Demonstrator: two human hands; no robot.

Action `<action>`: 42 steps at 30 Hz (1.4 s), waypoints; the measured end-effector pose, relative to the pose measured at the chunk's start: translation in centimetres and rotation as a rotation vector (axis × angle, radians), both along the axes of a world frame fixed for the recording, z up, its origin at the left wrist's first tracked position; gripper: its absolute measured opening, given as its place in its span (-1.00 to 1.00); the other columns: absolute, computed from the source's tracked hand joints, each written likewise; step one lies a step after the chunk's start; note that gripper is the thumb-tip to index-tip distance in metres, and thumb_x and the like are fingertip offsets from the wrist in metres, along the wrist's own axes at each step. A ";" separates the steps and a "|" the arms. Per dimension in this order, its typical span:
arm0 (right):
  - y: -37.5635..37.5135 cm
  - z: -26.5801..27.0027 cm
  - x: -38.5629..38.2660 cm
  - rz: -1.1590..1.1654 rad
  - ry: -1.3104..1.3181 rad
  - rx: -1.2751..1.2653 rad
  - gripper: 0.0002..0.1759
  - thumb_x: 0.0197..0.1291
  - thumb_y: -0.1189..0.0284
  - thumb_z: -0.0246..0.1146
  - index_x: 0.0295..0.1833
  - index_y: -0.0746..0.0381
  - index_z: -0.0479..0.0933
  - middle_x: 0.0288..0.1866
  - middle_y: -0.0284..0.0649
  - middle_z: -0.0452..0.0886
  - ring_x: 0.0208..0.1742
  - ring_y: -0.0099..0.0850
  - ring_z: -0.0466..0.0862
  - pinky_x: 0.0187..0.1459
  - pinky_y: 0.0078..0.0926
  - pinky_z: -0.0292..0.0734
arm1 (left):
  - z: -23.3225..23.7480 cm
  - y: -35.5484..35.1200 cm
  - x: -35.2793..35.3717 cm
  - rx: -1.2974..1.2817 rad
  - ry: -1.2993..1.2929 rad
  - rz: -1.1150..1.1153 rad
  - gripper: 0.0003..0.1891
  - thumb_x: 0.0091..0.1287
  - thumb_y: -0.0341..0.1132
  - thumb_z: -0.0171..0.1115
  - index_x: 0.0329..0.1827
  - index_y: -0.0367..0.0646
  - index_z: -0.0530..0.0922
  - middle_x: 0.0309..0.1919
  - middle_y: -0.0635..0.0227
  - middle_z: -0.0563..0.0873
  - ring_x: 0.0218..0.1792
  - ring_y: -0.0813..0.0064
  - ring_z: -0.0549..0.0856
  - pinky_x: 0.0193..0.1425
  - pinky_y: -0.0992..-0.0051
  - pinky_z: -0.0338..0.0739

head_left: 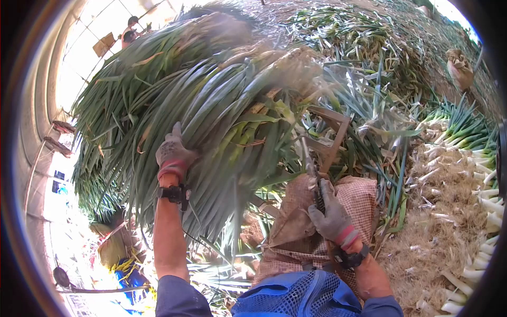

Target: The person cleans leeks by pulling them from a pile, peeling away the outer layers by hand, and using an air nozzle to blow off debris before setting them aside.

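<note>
Green leek bundle [227, 105] gripped by left hand [173, 153]; right hand [332, 216] beside it, closed round a blade [310, 166]

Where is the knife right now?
In the head view, the knife is just right of centre, gripped in the right hand over the checked cloth, blade pointing up beside the big leafy bundle that the left hand holds.

Your left hand [173, 156] meets the leaf bundle [222, 105] left of your right hand [332, 219] gripping its blade [310, 168], with trimmed stalks [478, 158] lying to the right
</note>
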State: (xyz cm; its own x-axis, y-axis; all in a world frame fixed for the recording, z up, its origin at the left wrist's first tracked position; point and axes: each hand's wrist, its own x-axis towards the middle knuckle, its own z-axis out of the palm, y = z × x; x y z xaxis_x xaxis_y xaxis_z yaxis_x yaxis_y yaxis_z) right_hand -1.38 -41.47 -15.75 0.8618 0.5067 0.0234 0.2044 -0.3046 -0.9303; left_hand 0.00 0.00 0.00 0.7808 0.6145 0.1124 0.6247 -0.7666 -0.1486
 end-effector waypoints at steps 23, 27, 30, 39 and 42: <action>-4.4 4.0 -1.5 0.060 -0.042 0.073 -0.07 0.28 0.33 0.37 0.74 0.31 0.26 0.17 0.23 0.73 0.16 0.11 0.76 0.22 -0.11 0.64 | -14.6 -14.7 -16.0 0.180 -0.003 -0.355 -0.48 0.33 -0.11 0.47 0.31 -0.15 0.69 -0.29 0.28 0.73 -0.37 0.18 0.81 -0.34 0.15 0.69; -3.0 4.0 -0.5 0.083 -0.214 -0.025 -0.05 0.21 0.40 0.38 0.74 0.31 0.27 0.03 0.15 0.75 0.00 0.05 0.76 0.13 -0.14 0.66 | -8.9 -16.8 -14.9 -0.288 0.027 -0.335 -0.11 0.26 0.21 0.57 0.54 -0.18 0.57 0.10 0.09 0.79 -0.07 0.02 0.85 0.05 0.11 0.75; -1.7 4.0 1.4 0.104 -0.236 -0.029 0.02 0.16 0.43 0.38 0.77 0.29 0.22 -0.05 0.11 0.74 -0.06 0.05 0.75 0.07 -0.12 0.65 | -9.6 -13.6 -10.8 -0.240 -0.400 -0.411 -0.28 0.34 0.21 0.52 0.37 -0.15 0.71 0.08 0.11 0.84 0.03 0.05 0.84 0.14 0.14 0.72; 0.8 3.7 1.4 0.043 -0.104 -0.093 0.00 0.16 0.48 0.38 0.75 0.41 0.22 0.46 0.21 0.62 0.45 -0.03 0.68 0.50 -0.29 0.49 | -12.1 -13.8 -2.7 -0.296 -0.483 -0.376 -0.52 0.42 0.03 0.46 0.23 -0.13 0.79 0.01 0.10 0.85 0.04 0.01 0.83 0.16 0.14 0.70; 0.4 3.2 1.9 0.030 -0.156 -0.091 0.03 0.14 0.48 0.38 0.76 0.41 0.20 0.48 0.20 0.60 0.48 -0.01 0.66 0.53 -0.29 0.46 | -13.1 -15.3 -1.0 -0.477 -0.542 -0.434 -0.38 0.40 0.09 0.48 0.35 -0.17 0.71 0.07 0.03 0.84 0.09 -0.07 0.82 0.20 0.09 0.69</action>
State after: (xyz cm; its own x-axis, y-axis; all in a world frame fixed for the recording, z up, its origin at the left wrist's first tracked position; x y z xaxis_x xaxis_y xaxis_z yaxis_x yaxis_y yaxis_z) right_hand 0.49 -41.09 -12.57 0.8359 0.5380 0.1083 0.3540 -0.3776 -0.8556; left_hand -0.98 -15.35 -13.14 0.8714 0.3491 0.3447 0.1516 -0.8599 0.4875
